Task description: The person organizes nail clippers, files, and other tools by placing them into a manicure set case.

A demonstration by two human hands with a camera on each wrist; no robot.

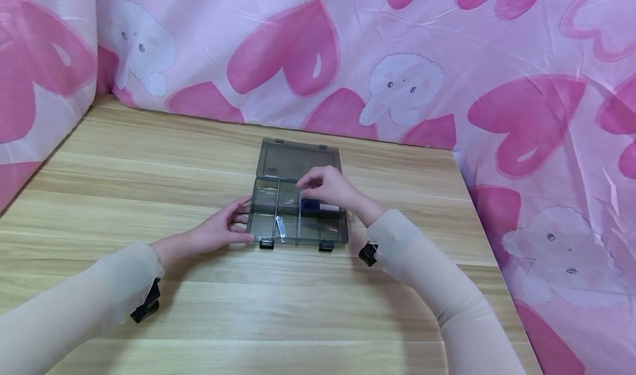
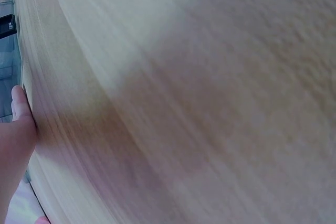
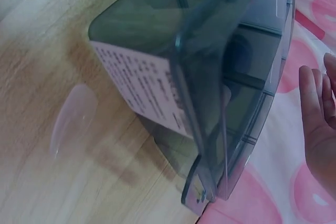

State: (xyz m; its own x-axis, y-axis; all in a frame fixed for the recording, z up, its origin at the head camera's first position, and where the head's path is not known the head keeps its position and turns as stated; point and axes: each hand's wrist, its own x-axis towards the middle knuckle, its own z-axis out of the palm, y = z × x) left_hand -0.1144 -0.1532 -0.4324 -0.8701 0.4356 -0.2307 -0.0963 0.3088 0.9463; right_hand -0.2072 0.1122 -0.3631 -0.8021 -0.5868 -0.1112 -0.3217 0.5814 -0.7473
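A dark see-through compartment box (image 1: pixel 262 212) lies on the table with its lid (image 1: pixel 300 159) folded back. My left hand (image 1: pixel 218 228) rests against the box's left side, its thumb at the front corner. Over the rear middle compartments hovers my right hand (image 1: pixel 330 187), fingers loosely bent; the right wrist view shows no thing in them. A silver nail clipper (image 1: pixel 281 227) lies in a front compartment. Behind the cross divider are a dark blue item (image 1: pixel 310 204) and a white piece (image 1: pixel 329 207), partly under the right hand. A small clear piece (image 1: pixel 289 201) sits in the rear compartment beside them.
Two black latches (image 1: pixel 266 244) stick out from the box's front edge. A printed label (image 3: pixel 142 85) covers part of its side wall. Beside that wall lies a clear curved piece (image 3: pixel 73 119) on the wooden table (image 1: pixel 258 309). Pink heart-patterned cloth (image 1: pixel 283 49) hangs around the table.
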